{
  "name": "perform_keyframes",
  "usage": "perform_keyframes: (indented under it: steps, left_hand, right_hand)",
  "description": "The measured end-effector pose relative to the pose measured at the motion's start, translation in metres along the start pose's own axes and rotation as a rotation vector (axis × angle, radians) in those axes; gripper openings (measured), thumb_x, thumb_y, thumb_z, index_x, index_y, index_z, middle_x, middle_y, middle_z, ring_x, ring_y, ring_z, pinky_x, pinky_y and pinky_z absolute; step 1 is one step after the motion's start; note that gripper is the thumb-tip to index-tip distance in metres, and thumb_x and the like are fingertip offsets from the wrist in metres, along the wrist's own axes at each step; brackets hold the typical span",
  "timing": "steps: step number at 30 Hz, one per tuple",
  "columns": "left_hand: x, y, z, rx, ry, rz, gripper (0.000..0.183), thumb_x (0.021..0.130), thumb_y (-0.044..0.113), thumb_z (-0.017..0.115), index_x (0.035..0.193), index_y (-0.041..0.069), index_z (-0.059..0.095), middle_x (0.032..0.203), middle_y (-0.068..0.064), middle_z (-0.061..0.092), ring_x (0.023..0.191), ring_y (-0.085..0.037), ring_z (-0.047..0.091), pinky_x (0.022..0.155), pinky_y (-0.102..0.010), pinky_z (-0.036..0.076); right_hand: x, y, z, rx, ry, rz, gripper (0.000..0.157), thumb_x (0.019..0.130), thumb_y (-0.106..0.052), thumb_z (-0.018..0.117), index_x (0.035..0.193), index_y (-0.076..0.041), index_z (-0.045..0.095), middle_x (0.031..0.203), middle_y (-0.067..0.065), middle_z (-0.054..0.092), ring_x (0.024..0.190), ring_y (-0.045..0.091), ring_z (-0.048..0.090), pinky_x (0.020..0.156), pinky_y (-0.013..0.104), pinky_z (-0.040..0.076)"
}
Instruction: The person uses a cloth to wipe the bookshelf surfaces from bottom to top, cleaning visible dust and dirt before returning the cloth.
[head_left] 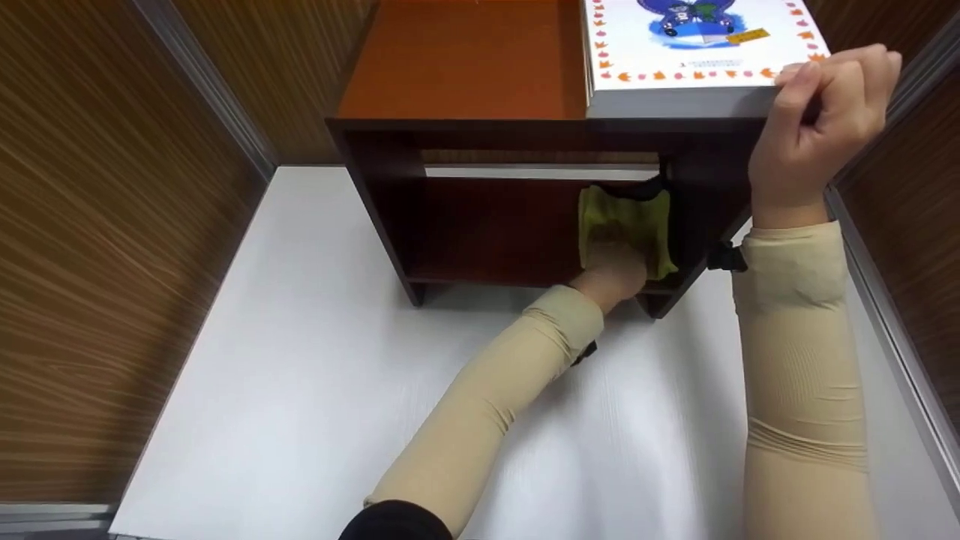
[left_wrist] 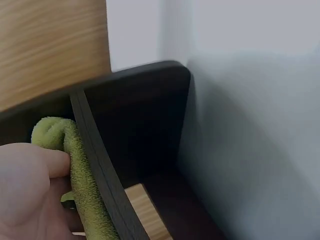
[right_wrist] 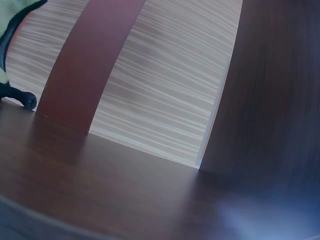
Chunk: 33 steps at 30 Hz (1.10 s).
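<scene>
In the head view, my left hand (head_left: 616,268) is on an olive-green towel (head_left: 622,214) at the right end of the shelf's lower board. The left wrist view shows my left hand (left_wrist: 30,185) gripping the towel (left_wrist: 87,182), thumb on top, with the towel lying along that board (left_wrist: 107,162). Up at the right, my right hand (head_left: 829,120) has curled fingers around the near right corner of a thick white picture book (head_left: 675,75); some fingertips are hidden. In the right wrist view, no hand shows; a greenish cloth with a dark edge (right_wrist: 14,15) fills the top-left corner.
The dark brown shelf unit (head_left: 461,64) stands on a white table (head_left: 300,360). Its side panels (head_left: 382,195) frame the lower compartment, open at the front. Wood-grain walls (head_left: 97,225) with metal strips enclose the table. A reddish crossbar (right_wrist: 90,60) spans the unit's back.
</scene>
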<state>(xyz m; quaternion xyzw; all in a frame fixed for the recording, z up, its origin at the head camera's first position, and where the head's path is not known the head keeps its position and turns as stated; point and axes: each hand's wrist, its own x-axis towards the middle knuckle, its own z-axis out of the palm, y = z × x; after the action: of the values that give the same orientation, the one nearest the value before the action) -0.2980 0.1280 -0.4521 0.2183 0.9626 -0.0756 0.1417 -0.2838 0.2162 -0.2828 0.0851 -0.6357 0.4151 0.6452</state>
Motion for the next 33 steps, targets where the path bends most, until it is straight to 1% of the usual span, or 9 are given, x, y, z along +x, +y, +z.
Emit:
perform_keyframes:
  steps: [2,8,14,16,18,22,25,28,33]
  left_hand:
    - [0.005,-0.004,-0.003,-0.02,-0.011,-0.017,0.046,0.1,0.032,0.029,0.14,0.014,0.041,0.146,-0.003,0.035,0.134,-0.02,0.026,0.108,-0.036,0.019]
    - [0.027,-0.017,-0.007,-0.106,0.024,-0.046,0.04,0.097,0.033,0.036,0.129,0.015,0.051,0.132,-0.001,0.048,0.121,-0.015,0.041,0.102,-0.031,0.029]
    - [0.06,-0.028,-0.003,-0.138,0.071,-0.009,0.034,0.091,0.037,0.039,0.117,0.02,0.054,0.119,0.0,0.051,0.107,-0.013,0.046,0.097,-0.031,0.034]
    - [0.056,-0.029,-0.005,-0.133,0.07,0.006,0.033,0.09,0.038,0.041,0.113,0.021,0.057,0.117,0.001,0.053,0.105,-0.014,0.048,0.094,-0.033,0.037]
    - [0.052,-0.03,-0.007,-0.117,0.069,0.001,0.039,0.089,0.038,0.042,0.122,0.02,0.053,0.121,0.002,0.051,0.11,-0.014,0.045,0.099,-0.036,0.032]
    - [0.025,-0.035,-0.02,-0.12,0.029,0.051,0.024,0.093,0.028,0.04,0.096,0.016,0.061,0.104,0.004,0.058,0.097,-0.011,0.051,0.09,-0.031,0.04]
    - [0.007,-0.038,-0.03,-0.169,0.002,0.102,0.027,0.094,0.022,0.039,0.069,0.016,0.049,0.082,0.005,0.055,0.08,-0.009,0.052,0.076,-0.028,0.045]
    - [-0.002,-0.037,-0.035,-0.185,-0.005,0.103,0.029,0.095,0.018,0.036,0.066,0.017,0.043,0.074,0.005,0.046,0.076,-0.009,0.048,0.071,-0.025,0.043]
    - [-0.008,-0.031,-0.035,-0.133,-0.023,0.134,0.031,0.096,0.01,0.035,0.067,0.015,0.042,0.071,0.004,0.044,0.073,-0.009,0.048,0.066,-0.023,0.04]
  right_hand:
    - [0.0,-0.001,0.0,0.005,-0.002,0.001,0.025,0.08,-0.01,0.05,0.065,0.009,0.056,0.071,-0.022,0.039,0.077,0.0,0.038,0.085,0.024,0.031]
    - [0.001,0.0,0.002,0.012,-0.009,-0.007,0.025,0.08,-0.01,0.05,0.065,0.008,0.057,0.071,-0.021,0.04,0.073,0.005,0.041,0.087,0.026,0.03]
    - [-0.001,0.005,0.005,0.013,-0.018,-0.006,0.025,0.08,-0.011,0.05,0.065,0.007,0.058,0.071,-0.021,0.041,0.07,0.014,0.043,0.089,0.027,0.031]
    - [-0.002,0.006,0.006,0.012,-0.017,-0.006,0.026,0.08,-0.012,0.05,0.065,0.008,0.058,0.072,-0.022,0.041,0.07,0.016,0.043,0.088,0.026,0.031]
    - [-0.003,0.007,0.007,0.017,-0.019,-0.007,0.027,0.08,-0.013,0.05,0.065,0.008,0.057,0.072,-0.022,0.041,0.071,0.015,0.043,0.087,0.026,0.031]
    - [-0.004,0.008,0.01,0.033,-0.025,-0.007,0.028,0.08,-0.015,0.051,0.065,0.007,0.057,0.071,-0.022,0.041,0.074,0.01,0.042,0.084,0.026,0.032]
    - [-0.003,0.009,0.01,0.033,-0.028,-0.007,0.028,0.08,-0.015,0.05,0.065,0.008,0.057,0.072,-0.022,0.041,0.072,0.014,0.043,0.086,0.026,0.032]
    - [-0.001,0.01,0.01,0.025,-0.026,-0.006,0.027,0.08,-0.014,0.05,0.065,0.008,0.057,0.071,-0.022,0.041,0.071,0.017,0.043,0.088,0.027,0.031]
    - [0.001,0.01,0.008,0.018,-0.019,-0.005,0.027,0.079,-0.013,0.05,0.065,0.009,0.056,0.071,-0.022,0.04,0.074,0.006,0.041,0.086,0.025,0.031]
